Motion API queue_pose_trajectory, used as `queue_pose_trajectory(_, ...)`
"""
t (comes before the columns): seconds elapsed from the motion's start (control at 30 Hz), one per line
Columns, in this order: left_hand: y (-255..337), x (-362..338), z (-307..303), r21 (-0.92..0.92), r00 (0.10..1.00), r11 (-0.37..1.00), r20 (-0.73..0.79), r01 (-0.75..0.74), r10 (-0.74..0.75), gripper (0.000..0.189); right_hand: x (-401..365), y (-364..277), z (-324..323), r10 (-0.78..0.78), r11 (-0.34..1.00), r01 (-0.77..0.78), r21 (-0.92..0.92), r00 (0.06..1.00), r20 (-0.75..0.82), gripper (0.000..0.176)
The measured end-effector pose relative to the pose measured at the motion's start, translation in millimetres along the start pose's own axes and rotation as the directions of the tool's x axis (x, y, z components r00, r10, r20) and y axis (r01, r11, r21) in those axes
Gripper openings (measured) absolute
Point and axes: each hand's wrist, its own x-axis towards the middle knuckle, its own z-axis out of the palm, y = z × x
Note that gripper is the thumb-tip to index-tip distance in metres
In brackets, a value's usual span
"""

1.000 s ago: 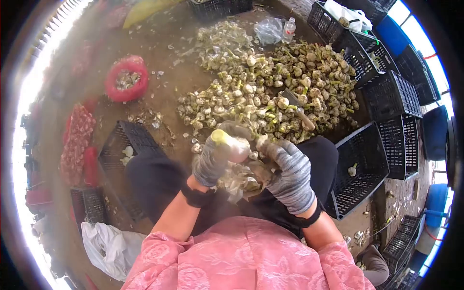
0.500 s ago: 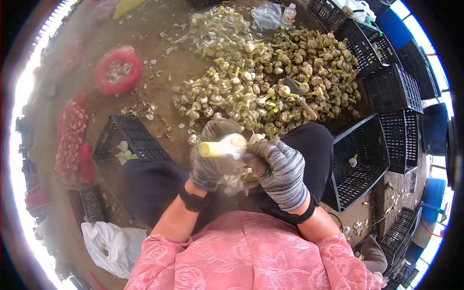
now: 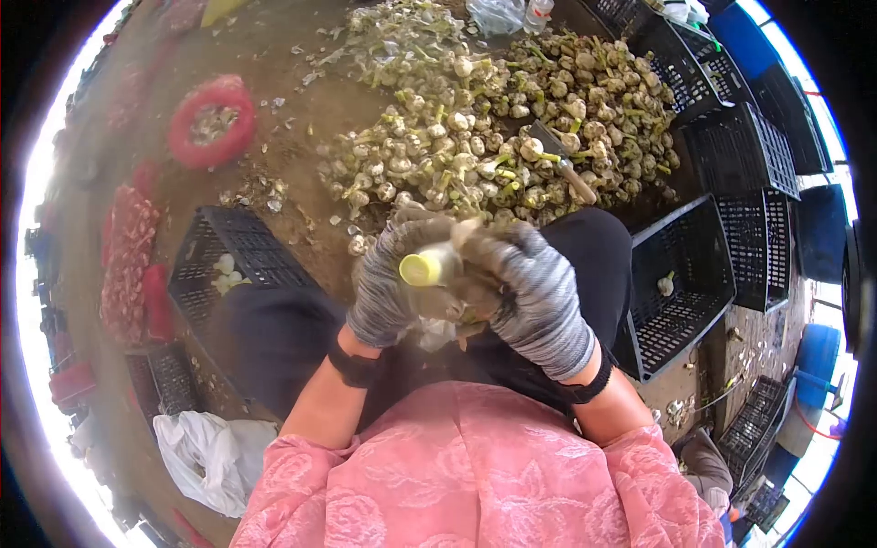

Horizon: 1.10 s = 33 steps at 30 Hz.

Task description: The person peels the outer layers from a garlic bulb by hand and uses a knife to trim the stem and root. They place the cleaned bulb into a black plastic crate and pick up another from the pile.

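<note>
Both my hands wear grey knit gloves and meet above my lap. My left hand (image 3: 388, 279) is closed around a garlic bulb (image 3: 443, 260), whose thick yellow-green cut stem points up toward me. Against the bulb's other side press the curled fingers of my right hand (image 3: 530, 292); they hide most of the bulb. Loose papery skin (image 3: 433, 333) shows below the hands. In front of my knees lies a large heap of garlic (image 3: 475, 137) with stems on. A wide flat blade with a wooden handle (image 3: 577, 183) rests on the heap.
On the right a black crate (image 3: 681, 283) holds one garlic bulb; more crates (image 3: 740, 151) stand beyond it. Another black crate (image 3: 247, 247) with a few pale bulbs is by my left knee. A red ring-shaped mesh bag (image 3: 212, 121), a white sack (image 3: 215, 461) and a bottle (image 3: 538, 15) lie around.
The garlic bulb has turned so its stem end faces me more directly. My right fingers have moved up and over the bulb. The whole view has shifted slightly.
</note>
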Motion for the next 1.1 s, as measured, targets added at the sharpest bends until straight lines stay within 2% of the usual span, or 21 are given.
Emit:
queue_pose_trajectory(0.03,3,2,-1,0.088,0.998,0.995,0.045,-0.048,0.044,0.074,-3,1,1,-0.019,1.0,0.02,-0.017,0.999,0.041,0.019)
queue_pose_trajectory(0.13,1,-4,0,0.093,0.999,0.995,0.016,0.029,-0.03,0.072,-5,1,0,-0.033,0.994,0.04,-0.099,0.997,0.067,0.019)
queue_pose_trajectory(0.17,-2,-5,1,0.097,0.999,0.995,0.025,-0.039,0.037,0.07,-5,0,1,-0.058,0.991,0.065,-0.12,0.996,0.06,0.019)
queue_pose_trajectory(0.2,-1,-6,2,0.102,0.999,0.994,0.023,-0.039,0.037,0.07,-6,0,1,-0.061,0.991,0.067,-0.115,0.996,0.059,0.019)
queue_pose_trajectory(0.3,2,-10,2,-0.264,0.974,0.94,-0.013,0.216,-0.228,0.062,-13,10,2,-0.055,0.992,0.044,-0.121,0.995,-0.089,0.014)
queue_pose_trajectory(0.33,2,-10,1,-0.263,0.974,0.941,-0.014,0.215,-0.227,0.062,-17,14,1,-0.056,0.992,0.046,-0.12,0.994,-0.089,0.014)
queue_pose_trajectory(0.4,4,-5,2,-0.235,0.959,0.942,-0.098,0.239,-0.268,0.067,-26,16,-3,0.095,0.988,-0.097,-0.116,0.995,-0.02,0.011)
queue_pose_trajectory(0.43,-2,0,-3,-0.306,0.967,0.92,0.005,0.245,-0.256,0.075,-27,15,-6,0.137,0.977,-0.126,-0.17,0.989,0.052,0.012)
queue_pose_trajectory(0.47,-1,0,-1,-0.306,0.967,0.92,0.006,0.246,-0.256,0.075,-28,16,-7,0.137,0.977,-0.127,-0.171,0.989,0.051,0.012)
queue_pose_trajectory(0.53,9,2,7,-0.559,0.908,0.75,0.008,0.352,-0.42,0.07,-29,16,-8,0.244,0.916,-0.187,-0.356,0.962,0.125,0.016)
queue_pose_trajectory(0.57,6,3,5,-0.577,0.907,0.724,0.071,0.377,-0.416,0.07,-27,16,-8,0.244,0.915,-0.186,-0.357,0.962,0.124,0.016)
queue_pose_trajectory(0.67,-4,1,5,-0.528,0.917,0.772,0.036,0.354,-0.396,0.072,-21,12,-4,0.008,0.987,-0.015,-0.163,0.999,-0.046,0.019)
queue_pose_trajectory(0.7,-4,1,6,-0.484,0.94,0.818,0.031,0.311,-0.34,0.067,-19,5,-6,0.089,0.99,-0.09,-0.111,0.996,-0.019,0.018)
queue_pose_trajectory(0.73,-2,1,8,-0.485,0.94,0.818,0.032,0.311,-0.338,0.067,-17,1,-5,0.088,0.99,-0.089,-0.113,0.996,-0.02,0.018)
queue_pose_trajectory(0.83,9,-2,13,-0.215,0.931,0.913,-0.038,0.346,-0.362,0.063,-18,-2,2,0.34,0.936,-0.341,0.088,0.94,0.027,0.036)
queue_pose_trajectory(0.87,10,-5,13,-0.127,0.927,0.922,-0.032,0.367,-0.373,0.061,-17,-3,3,0.341,0.936,-0.342,0.086,0.94,0.029,0.036)
queue_pose_trajectory(0.93,7,-9,20,-0.287,0.938,0.895,0.04,0.342,-0.345,0.06,-15,-5,6,0.52,0.757,-0.54,0.367,0.839,0.162,0.04)
queue_pose_trajectory(0.97,8,-10,20,-0.202,0.945,0.926,0.004,0.32,-0.326,0.062,-17,-1,7,0.493,0.767,-0.517,0.381,0.854,0.167,0.04)
queue_pose_trajectory(1.0,10,-10,20,-0.205,0.946,0.926,-0.002,0.318,-0.325,0.062,-18,0,8,0.49,0.767,-0.517,0.379,0.854,0.174,0.04)
queue_pose_trajectory(1.1,13,-8,16,-0.123,0.933,0.927,-0.031,0.353,-0.359,0.068,-21,3,8,0.491,0.674,-0.514,0.53,0.849,0.198,0.032)
